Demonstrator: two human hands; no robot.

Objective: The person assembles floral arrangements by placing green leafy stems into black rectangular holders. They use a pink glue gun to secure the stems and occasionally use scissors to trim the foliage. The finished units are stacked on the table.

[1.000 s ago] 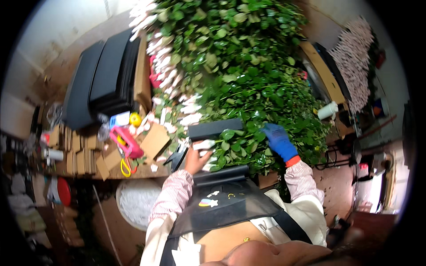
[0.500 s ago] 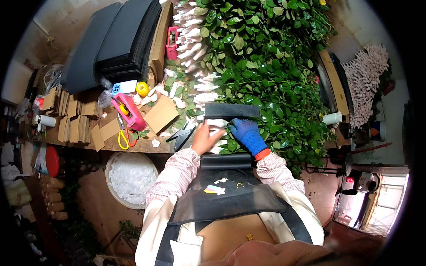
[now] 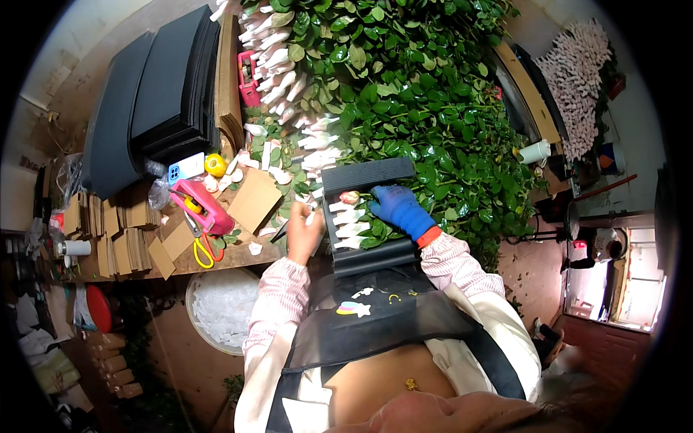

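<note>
My bare left hand [image 3: 306,234] is raised left of a row of white-sleeved rosebuds [image 3: 351,231], fingers closed on a small white piece that looks like a bud sleeve [image 3: 310,217]. My right hand [image 3: 398,209], in a blue glove with an orange cuff, lies over the leafy stems right of the buds. Its fingers curl at the stem of a rose [image 3: 350,198] whose pink bud shows bare; the exact grip is partly hidden. These roses lie in a black ridged holder [image 3: 369,172]. Part of a dark tool shows behind my left hand.
A large heap of leafy rose stems [image 3: 433,108] covers the far right. Left lie scissors [image 3: 204,252], a pink tape dispenser [image 3: 202,208], a phone [image 3: 186,168], yellow tape [image 3: 215,165] and cardboard pieces [image 3: 256,200]. A bin of white pieces [image 3: 193,303] stands below the table edge.
My left hand has drawn back leftward from the buds with a white piece, and a pink bud now shows bare. My right hand stays at the stems. The whole view has shifted.
</note>
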